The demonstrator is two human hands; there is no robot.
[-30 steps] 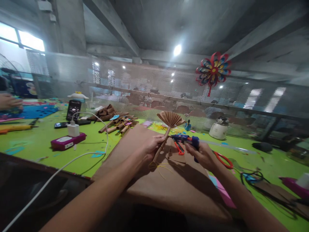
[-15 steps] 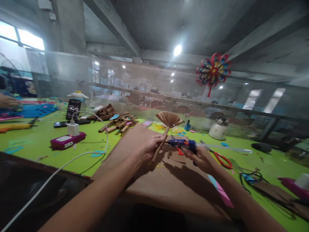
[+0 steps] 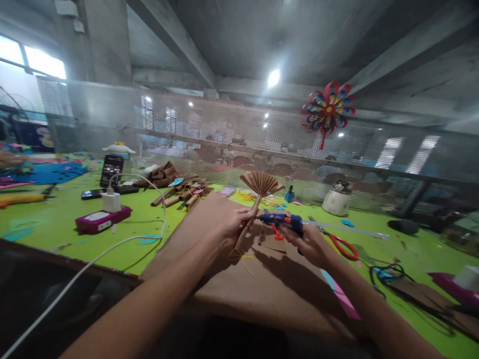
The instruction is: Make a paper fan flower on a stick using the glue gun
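My left hand is closed round the stem of a brown pleated paper fan, which stands tilted up and to the right. My right hand grips a blue glue gun with an orange trigger. Its nozzle points left and sits close to the fan's stem just below the pleats. Both hands hover above a sheet of brown paper lying on the green table. A few yellow strands hang under my left hand.
Rolled brown paper tubes lie behind my left hand. A white charger on a pink power strip with its cable, and phones, are at left. Red-handled scissors, a white pot and dark cables sit at right. A paper pinwheel hangs on the mesh.
The glue gun has moved left and slightly up, bringing its nozzle closer to the fan's stem. My left hand and the fan have stayed almost still.
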